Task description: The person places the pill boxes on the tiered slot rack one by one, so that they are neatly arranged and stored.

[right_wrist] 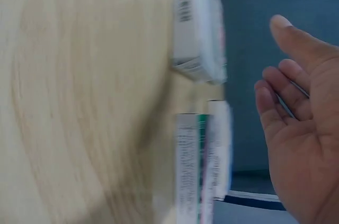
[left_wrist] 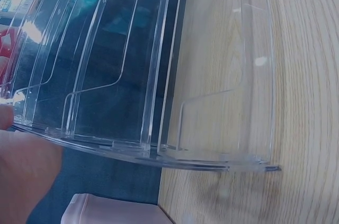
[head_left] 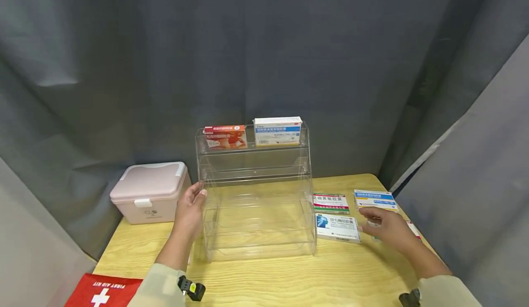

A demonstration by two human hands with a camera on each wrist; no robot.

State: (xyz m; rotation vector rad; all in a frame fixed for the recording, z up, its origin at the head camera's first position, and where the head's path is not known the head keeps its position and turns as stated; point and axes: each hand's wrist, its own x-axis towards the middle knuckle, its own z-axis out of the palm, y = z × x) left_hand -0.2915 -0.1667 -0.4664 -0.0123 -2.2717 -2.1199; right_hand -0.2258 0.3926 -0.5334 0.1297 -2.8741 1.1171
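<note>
A clear tiered plastic display rack [head_left: 260, 253] stands mid-table. My left hand [head_left: 190, 210] holds its left side edge, thumb at the front; in the left wrist view only part of that hand [left_wrist: 26, 171] shows. A red medicine box [head_left: 226, 139] and a white-and-blue medicine box [head_left: 278, 135] sit in the top tier. My right hand [head_left: 384, 226] is above the boxes at the right, fingers relaxed and holding nothing. Nearest it are a white box with a blue head picture [head_left: 336, 228], a blue-and-yellow box [head_left: 375, 199] and a box [head_left: 414, 230] it partly hides.
A white box with red and green bands [head_left: 330, 203] lies against the rack's right side. A pink lidded case [head_left: 149, 187] stands at the back left. A red first aid pouch [head_left: 108, 291] lies at the front left. Grey curtains [head_left: 264, 59] hang behind the table.
</note>
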